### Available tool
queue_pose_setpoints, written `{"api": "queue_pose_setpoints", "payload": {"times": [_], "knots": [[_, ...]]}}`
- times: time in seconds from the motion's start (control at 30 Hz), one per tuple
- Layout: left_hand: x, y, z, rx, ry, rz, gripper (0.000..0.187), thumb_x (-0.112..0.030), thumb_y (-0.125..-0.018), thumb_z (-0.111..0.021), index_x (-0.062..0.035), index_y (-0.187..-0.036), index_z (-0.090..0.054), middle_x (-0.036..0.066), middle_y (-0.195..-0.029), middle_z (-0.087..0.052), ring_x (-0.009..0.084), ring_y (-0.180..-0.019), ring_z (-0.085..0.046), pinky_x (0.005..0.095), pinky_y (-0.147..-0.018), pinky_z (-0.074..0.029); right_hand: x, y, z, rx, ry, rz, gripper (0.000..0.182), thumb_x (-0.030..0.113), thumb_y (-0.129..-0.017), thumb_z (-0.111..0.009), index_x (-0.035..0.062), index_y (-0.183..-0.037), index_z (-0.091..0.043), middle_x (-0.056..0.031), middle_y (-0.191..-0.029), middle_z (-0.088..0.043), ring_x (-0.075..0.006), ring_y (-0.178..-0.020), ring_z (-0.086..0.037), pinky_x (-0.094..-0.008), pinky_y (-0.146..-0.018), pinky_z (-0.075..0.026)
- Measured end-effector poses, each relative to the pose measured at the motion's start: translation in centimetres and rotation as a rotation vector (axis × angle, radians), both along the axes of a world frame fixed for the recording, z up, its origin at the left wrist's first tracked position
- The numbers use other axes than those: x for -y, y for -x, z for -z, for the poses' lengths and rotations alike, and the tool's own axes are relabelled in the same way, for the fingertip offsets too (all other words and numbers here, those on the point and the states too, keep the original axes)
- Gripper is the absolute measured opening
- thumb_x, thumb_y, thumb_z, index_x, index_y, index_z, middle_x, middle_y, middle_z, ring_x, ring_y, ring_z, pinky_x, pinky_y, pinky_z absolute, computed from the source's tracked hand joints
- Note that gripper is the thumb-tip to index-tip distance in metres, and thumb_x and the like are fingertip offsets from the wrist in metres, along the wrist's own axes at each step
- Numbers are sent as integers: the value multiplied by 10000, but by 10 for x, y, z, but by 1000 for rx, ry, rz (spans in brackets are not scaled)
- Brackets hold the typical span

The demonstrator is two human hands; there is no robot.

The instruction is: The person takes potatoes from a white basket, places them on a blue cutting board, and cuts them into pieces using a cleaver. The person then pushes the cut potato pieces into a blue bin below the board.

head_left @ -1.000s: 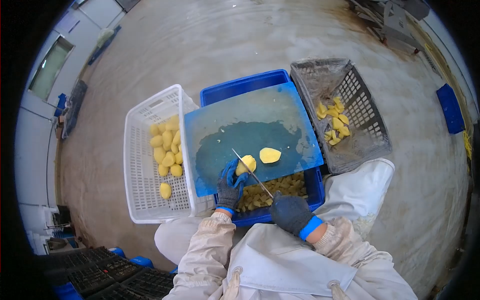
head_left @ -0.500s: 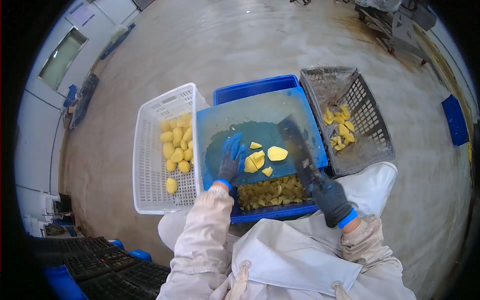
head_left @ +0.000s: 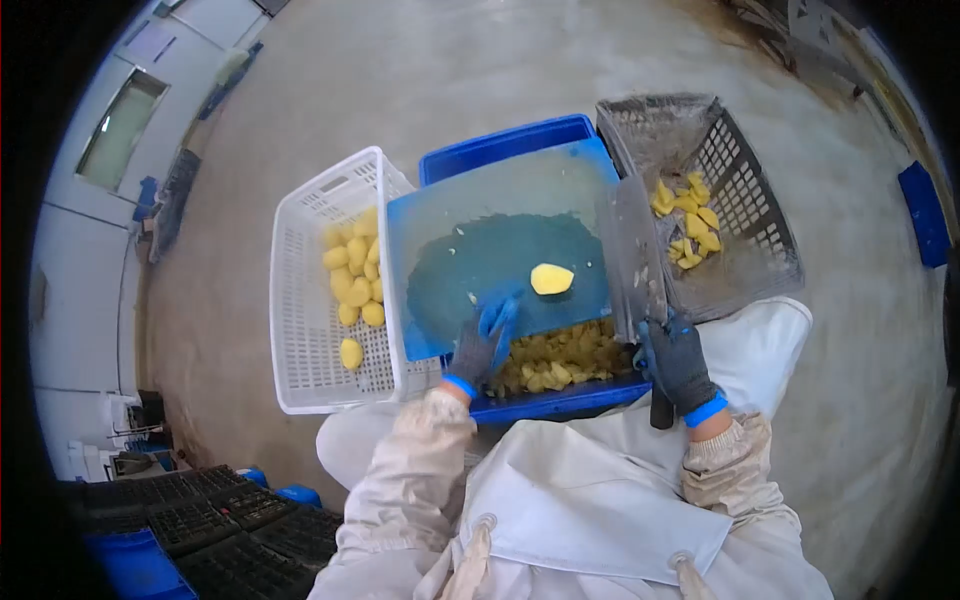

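Observation:
My right hand (head_left: 677, 360), in a dark glove, grips a wide-bladed cleaver (head_left: 637, 262) upright at the right edge of the blue cutting board (head_left: 480, 200). At the board's front edge is my left hand (head_left: 485, 345), gloved in grey and blue, its fingers slightly blurred; whether it holds anything is unclear. One cut potato half (head_left: 551, 279) lies pale face up on the wet board. Below the front edge, a blue bin (head_left: 560, 402) holds many potato chunks (head_left: 560, 362).
To the left stands a white crate (head_left: 285, 330) of peeled potatoes (head_left: 350, 270). A lined grey crate (head_left: 780, 260) with yellow pieces (head_left: 690, 220) stands right. Black trays (head_left: 200, 510) lie at lower left.
The several cut pieces beside my left hand have left the board. My left hand moved toward the front edge and right. The cleaver moved right, off the board's middle; the view shifted slightly.

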State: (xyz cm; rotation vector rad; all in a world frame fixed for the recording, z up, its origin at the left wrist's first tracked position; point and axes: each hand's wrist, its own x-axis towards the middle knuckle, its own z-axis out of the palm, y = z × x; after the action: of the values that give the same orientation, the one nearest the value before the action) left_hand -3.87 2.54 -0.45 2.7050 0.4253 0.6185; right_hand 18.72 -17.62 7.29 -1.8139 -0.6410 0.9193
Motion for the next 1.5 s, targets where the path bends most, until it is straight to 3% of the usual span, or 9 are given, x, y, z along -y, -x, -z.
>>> {"api": "queue_pose_setpoints", "payload": {"times": [0.07,0.2,0.27,0.47,0.63,0.7,0.77,0.97,1.5], "knots": [[-13,-42,-20,-21,307,-25,456,-92,-846,-514,-106,-1289,-409,175,-1296,-435,372,-1158,-443,438,-945,-398,3,-9,37,300,-122,-50,224,169,-884,-513,15,-1047,-511,-37,-624,-527,-115,-449,-511,-251,-387,-409],[3,-101,-19,-278,1,-29,431,-195,-845,-542,-113,-1260,-459,168,-1299,-442,354,-1195,-415,419,-972,-374,5,-18,46,398,-130,-26,236,167,-882,-519,14,-1060,-497,-43,-632,-526,-115,-440,-510,-248,-378,-409],[1,-109,-15,-424,-210,-23,417,-219,-849,-543,-91,-1241,-477,163,-1297,-446,346,-1199,-415,407,-982,-369,-3,-9,13,-13,-176,148,226,160,-882,-517,13,-1053,-501,-43,-624,-519,-111,-433,-503,-244,-374,-404],[-36,-65,-10,-320,95,-115,438,-180,-775,-582,-103,-1199,-507,161,-1212,-503,352,-1136,-460,416,-935,-404,-3,-8,2,-166,-145,191,224,163,-883,-514,14,-1050,-503,-37,-617,-515,-108,-436,-499,-242,-377,-404],[-49,-48,-69,-972,191,-83,511,-149,-761,-605,-79,-1245,-459,162,-1286,-454,337,-1167,-449,393,-959,-399,-1,-11,16,20,-107,92,220,165,-877,-524,19,-1042,-516,-34,-615,-517,-103,-458,-503,-237,-384,-401],[-51,-40,-50,-846,85,-10,559,-145,-754,-615,-89,-1277,-427,164,-1329,-405,340,-1194,-423,396,-982,-380,-3,-9,14,-87,-95,102,217,163,-873,-528,23,-1039,-522,-32,-616,-519,-101,-464,-502,-235,-386,-399],[-51,-31,-34,-713,-26,45,609,-141,-748,-625,-99,-1310,-396,165,-1372,-356,342,-1221,-397,400,-1005,-362,-1,-10,30,279,-146,-8,259,178,-848,-534,-11,-1023,-555,-218,-770,-603,-389,-692,-579,-435,-622,-449],[-43,26,-1,-118,217,-347,703,-131,-740,-657,-122,-1357,-320,179,-1375,-336,365,-1256,-340,422,-1038,-320,-7,16,7,521,-4,-247,216,266,-841,-557,57,-869,-603,-199,-673,-592,-392,-631,-576,-462,-556,-445],[-32,4,15,-122,176,-571,361,-297,-777,-615,-108,-1083,-591,119,-1005,-582,309,-986,-516,419,-848,-428,-53,79,7,834,266,-579,230,249,-844,-478,42,-850,-579,-171,-631,-608,-338,-596,-614,-445,-557,-489]]}}
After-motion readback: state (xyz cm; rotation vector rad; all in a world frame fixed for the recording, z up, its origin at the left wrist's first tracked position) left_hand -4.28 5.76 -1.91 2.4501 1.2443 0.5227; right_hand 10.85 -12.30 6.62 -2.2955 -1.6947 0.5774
